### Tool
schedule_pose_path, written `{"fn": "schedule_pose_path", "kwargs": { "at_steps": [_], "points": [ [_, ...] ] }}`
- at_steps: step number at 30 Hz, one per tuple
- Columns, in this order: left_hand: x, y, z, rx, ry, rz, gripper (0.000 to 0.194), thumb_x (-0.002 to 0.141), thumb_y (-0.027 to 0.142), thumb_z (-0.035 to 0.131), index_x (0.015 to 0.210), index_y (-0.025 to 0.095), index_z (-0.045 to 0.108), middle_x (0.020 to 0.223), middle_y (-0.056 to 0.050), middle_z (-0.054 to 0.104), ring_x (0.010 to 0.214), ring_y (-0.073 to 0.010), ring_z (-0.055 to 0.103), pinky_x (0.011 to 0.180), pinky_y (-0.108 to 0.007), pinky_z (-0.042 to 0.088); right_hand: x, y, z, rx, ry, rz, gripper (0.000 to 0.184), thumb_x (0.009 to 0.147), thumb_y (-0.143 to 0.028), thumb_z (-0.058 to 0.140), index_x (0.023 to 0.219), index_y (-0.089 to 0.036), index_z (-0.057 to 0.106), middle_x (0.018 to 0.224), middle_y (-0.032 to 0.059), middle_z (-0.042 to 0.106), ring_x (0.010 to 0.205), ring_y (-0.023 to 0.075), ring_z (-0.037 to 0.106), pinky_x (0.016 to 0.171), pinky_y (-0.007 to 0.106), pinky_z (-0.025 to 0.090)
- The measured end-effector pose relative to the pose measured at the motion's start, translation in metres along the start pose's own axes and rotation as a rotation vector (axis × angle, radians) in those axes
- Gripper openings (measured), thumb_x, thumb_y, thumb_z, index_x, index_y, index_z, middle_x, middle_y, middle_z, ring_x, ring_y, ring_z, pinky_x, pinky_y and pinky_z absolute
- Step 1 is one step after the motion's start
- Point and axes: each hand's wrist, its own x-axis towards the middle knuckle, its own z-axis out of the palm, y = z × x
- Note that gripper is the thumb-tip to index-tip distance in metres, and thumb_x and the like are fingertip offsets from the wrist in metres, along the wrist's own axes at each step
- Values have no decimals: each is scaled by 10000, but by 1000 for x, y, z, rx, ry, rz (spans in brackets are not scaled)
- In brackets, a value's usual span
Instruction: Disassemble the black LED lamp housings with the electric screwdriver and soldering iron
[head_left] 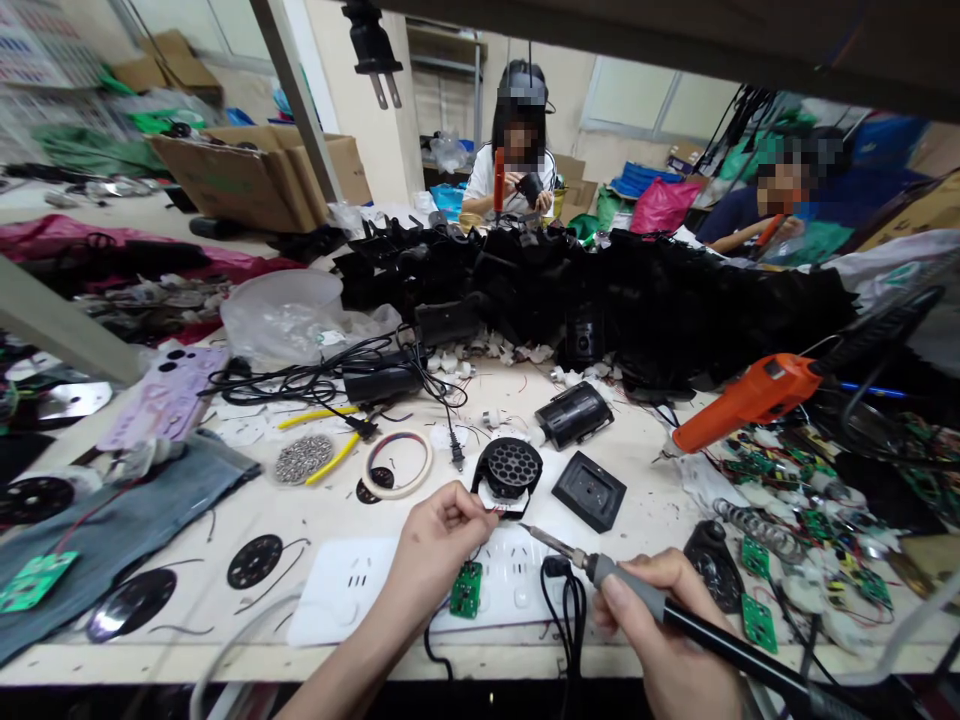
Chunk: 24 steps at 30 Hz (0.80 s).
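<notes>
- Two bare hands working near the round black housing point(513, 466), which is lying mid-table.
- Left hand point(441, 528): fingers closing in a pinch on thin wires point(498, 511) at the housing's near edge.
- Right hand point(660, 615): fingers wrapping the soldering iron point(720, 637), its tip pointing toward the wires, not touching.
- Done: wires reaching the housing; finished joints not showing clearly.
- Left, judged: wiring and closing up; green board point(466, 590) and black base point(589, 490) lying separately.

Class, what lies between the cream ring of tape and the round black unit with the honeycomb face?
A small black two-pin plug on its cord lies between the tape ring and the honeycomb-faced unit, seen in the head view.
</notes>
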Motion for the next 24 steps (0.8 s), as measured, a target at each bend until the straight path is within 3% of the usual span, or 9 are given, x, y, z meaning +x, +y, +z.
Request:
{"fn": "schedule_pose_path", "kwargs": {
  "at_steps": [11,16,21,24],
  "points": [
    [-2,-2,-1,12,-3,5,280,590,303,734,566,181,483,615,30,585,639,-113,518,632,-223,391,16,31,-8,96,-202,-96,236,758,-390,725,690,-192,614,506,5,615,455,139,577,446,220,479],
    [-1,-3,-2,17,-12,24,271,606,305,726,578,182,486,623,31,573,652,-119,523,645,-233,392,15,36,-15,145,-153,17,262,691,-403,782,796,-198,656,558,-1,616,494,135,568,482,222,479],
    [-2,-3,-1,25,-9,12,270,598,307,722,575,185,482,609,35,566,636,-117,517,629,-233,381,19,37,-24,287,-254,113,301,633,-371,830,851,-208,701,659,22,633,564,132,552,511,225,458],
    [-3,-2,0,12,-10,9,262,594,306,722,573,183,492,619,31,577,653,-122,532,643,-235,387,20,37,-27,395,-235,184,305,633,-368,831,862,-217,697,684,26,630,589,141,548,538,252,460]
  ]
}}
